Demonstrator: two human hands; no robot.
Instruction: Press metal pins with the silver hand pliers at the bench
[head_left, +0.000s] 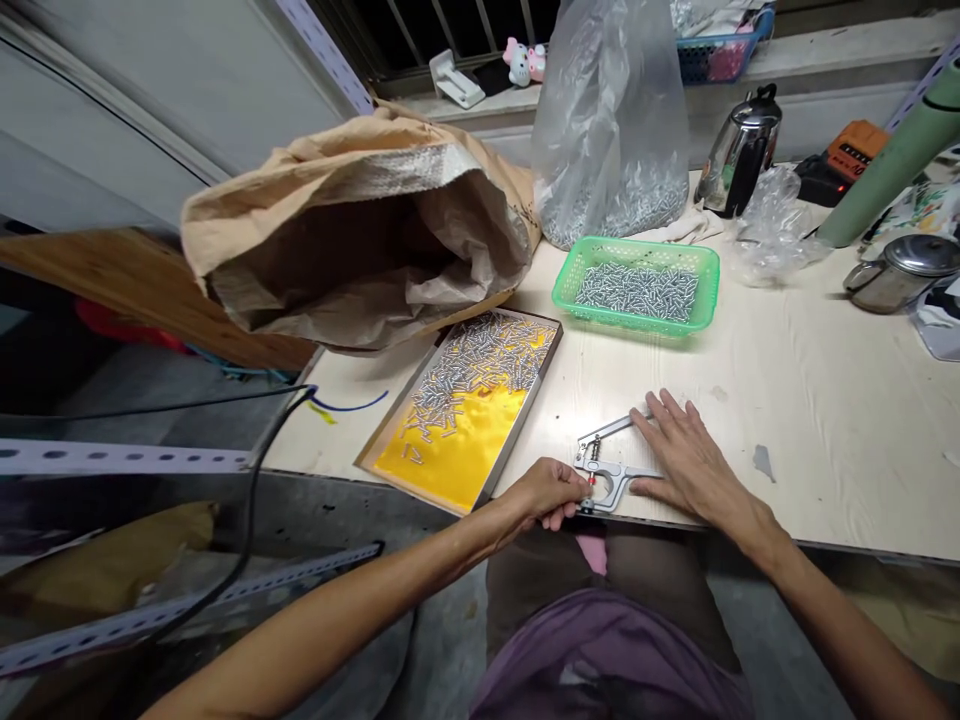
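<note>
Hand pliers (pixel 613 470) lay on tabletop (pixel 840 430), lower centre of frame, between your hands, long axis left-to-right. Your left grip (pixel 551 490), nearer head, pressed together there; pinched piece, couldn't tell. Your right grip (pixel 686 465) spread across splayed handles.

From here I see L hand (pixel 553 492), R hand (pixel 686 465) & forearms (pixel 397 598) bare, purple top (pixel 645 655) w/ blurry pale patch (pixel 581 673), & dk brownish trousers (pixel 652 585).
</note>
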